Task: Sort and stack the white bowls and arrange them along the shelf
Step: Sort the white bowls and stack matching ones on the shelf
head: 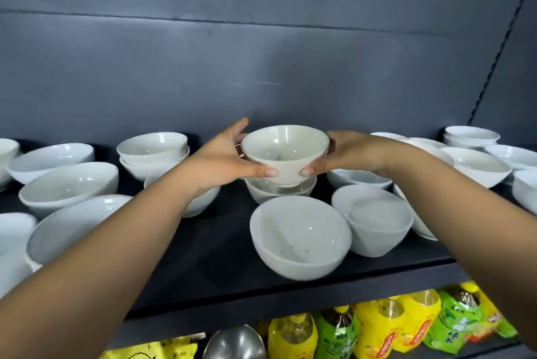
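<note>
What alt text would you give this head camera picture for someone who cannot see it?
A person's left hand and right hand grip a white bowl over another bowl on a dark shelf. Around it lie loose white bowls; yellow and green bottles sit below.

Back wall [261, 53]: dark grey panels, one horizontal seam. Upright [497, 41]: slotted, right side. Shelf [209, 265]: black. Beneath: yellow and green bottles [290, 335]
</note>
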Tool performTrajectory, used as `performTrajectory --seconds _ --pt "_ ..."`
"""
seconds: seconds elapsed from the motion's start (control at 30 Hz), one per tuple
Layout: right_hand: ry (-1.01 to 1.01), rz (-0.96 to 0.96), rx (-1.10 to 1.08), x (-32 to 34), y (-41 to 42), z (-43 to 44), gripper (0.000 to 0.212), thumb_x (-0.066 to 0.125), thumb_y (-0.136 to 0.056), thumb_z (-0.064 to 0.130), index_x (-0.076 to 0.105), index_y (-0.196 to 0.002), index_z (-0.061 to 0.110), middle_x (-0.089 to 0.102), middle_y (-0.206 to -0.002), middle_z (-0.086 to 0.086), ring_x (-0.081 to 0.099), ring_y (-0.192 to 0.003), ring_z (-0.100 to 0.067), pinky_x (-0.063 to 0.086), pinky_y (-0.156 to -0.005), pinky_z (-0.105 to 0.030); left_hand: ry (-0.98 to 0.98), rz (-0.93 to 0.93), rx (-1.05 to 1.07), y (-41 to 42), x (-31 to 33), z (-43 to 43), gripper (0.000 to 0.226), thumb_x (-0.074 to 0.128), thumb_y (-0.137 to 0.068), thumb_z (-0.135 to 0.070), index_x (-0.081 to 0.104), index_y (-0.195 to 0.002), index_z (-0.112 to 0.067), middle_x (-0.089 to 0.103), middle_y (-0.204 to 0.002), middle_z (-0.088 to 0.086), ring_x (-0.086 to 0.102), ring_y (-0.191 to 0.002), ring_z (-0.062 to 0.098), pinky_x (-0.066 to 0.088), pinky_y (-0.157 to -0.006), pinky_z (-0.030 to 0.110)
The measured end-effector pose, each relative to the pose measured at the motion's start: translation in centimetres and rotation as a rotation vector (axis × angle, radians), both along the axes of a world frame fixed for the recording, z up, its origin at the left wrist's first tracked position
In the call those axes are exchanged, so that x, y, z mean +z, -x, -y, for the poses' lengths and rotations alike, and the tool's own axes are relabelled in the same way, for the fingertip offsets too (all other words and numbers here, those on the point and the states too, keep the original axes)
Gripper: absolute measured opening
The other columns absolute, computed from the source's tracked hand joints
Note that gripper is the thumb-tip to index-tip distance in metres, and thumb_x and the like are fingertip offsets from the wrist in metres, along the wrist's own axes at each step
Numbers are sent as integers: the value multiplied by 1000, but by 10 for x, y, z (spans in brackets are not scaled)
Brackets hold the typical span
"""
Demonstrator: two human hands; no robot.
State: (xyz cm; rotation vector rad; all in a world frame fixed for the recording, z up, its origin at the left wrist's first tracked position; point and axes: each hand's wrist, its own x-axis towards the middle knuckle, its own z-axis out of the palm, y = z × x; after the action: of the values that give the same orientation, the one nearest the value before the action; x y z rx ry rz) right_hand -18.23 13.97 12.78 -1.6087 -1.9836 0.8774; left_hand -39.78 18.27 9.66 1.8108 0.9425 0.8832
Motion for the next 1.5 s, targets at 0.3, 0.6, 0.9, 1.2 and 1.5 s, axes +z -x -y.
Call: performTrajectory --seconds 0.3,0.6,0.9,1.2,1.5 --pt "72 158 -113 -23 -4 -26 82 78 -37 59 59 -111 30 65 -109 12 57 -105 -12 44 -97 -35 58 -49 38 -8 -24 -16 113 85 -59 -6 18 -146 -30 49 -134 -3 52 -119 14 39 -106 35" --pt "110 45 -33 -37 -7 -35 50 80 -65 28 58 -110 31 65 -108 10 56 -105 -11 47 -86 -28 79 -76 71 -13 -39 -20 123 86 -33 -30 24 -139 -42 44 -139 -5 49 -123 13 38 -107 36" --pt "93 246 -146 -44 -6 -43 108 73 -22 66 50 -120 27 61 -112 5 57 -105 -18 51 -89 -41 59 -139 112 -17 -46 -24 123 90 -44 -28 19 -145 -29 43 -141 -7 46 -124 12 37 -106 33" --pt "119 236 -106 -46 -12 -47 93 78 -28 59 58 -111 21 66 -106 2 61 -101 -19 50 -92 -39 56 -199 128 -16 -46 -26 109 86 -60 -22 20 -147 -20 43 -135 -12 41 -122 7 32 -109 29" --pt "-168 150 -143 -24 -18 32 39 74 -70 40 44 -84 20 52 -102 7 51 -101 -14 43 -77 -28 13 150 276 9 -30 39 43 70 -74 -44 62 -115 -35 56 -126 -8 49 -117 7 27 -113 33"
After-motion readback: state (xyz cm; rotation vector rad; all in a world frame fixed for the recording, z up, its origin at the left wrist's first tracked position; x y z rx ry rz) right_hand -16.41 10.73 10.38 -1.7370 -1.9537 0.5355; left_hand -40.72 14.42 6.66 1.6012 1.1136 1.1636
